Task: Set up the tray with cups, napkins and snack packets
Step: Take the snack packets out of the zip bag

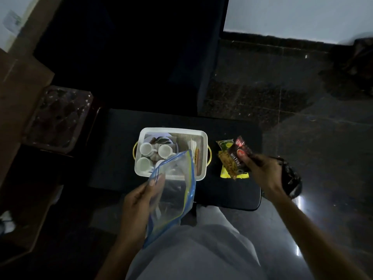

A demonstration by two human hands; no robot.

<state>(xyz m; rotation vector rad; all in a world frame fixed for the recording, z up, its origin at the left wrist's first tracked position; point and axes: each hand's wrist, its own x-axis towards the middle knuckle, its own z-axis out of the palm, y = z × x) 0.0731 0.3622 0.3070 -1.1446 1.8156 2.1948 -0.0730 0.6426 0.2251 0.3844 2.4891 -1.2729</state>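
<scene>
A white tray with gold handles sits on a dark low table. Inside it are three small white cups on the left, a leaf-patterned plate and napkins on the right. My left hand holds a clear zip bag with a blue edge, raised over the tray's near corner. My right hand grips a dark snack packet marked "mixture", right of the tray. Under it a yellow snack packet lies on the table.
A dark glass-topped stand is at the left, beside a brown wooden panel. A black bag lies on the glossy dark floor at the table's right edge. My grey-clad knee is close to the table's near edge.
</scene>
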